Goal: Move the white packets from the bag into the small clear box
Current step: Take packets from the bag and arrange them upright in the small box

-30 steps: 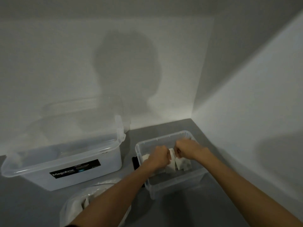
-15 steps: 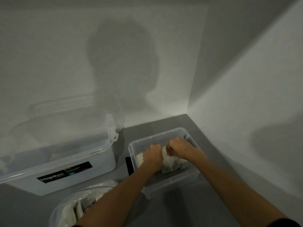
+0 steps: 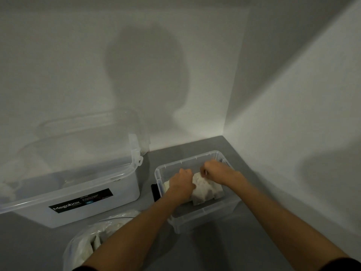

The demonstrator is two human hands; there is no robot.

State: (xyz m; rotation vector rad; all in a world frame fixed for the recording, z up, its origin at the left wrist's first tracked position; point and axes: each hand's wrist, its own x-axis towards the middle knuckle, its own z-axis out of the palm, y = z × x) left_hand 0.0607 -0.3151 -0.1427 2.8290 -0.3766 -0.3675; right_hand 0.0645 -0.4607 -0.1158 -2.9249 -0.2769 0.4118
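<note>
Seen from above, both hands reach into the small clear box (image 3: 158, 179) at the right. The left hand (image 3: 180, 184) curls round a row of white packets (image 3: 205, 190), and the right hand (image 3: 214, 171) pinches their top edge. The packets rest on the box floor, so this placing step looks nearly done. Next, both hands should let go and reach back to the bag (image 3: 82, 249), near left, where more packets show. Compared with a second ago, the packets sit lower and more fanned out
</note>
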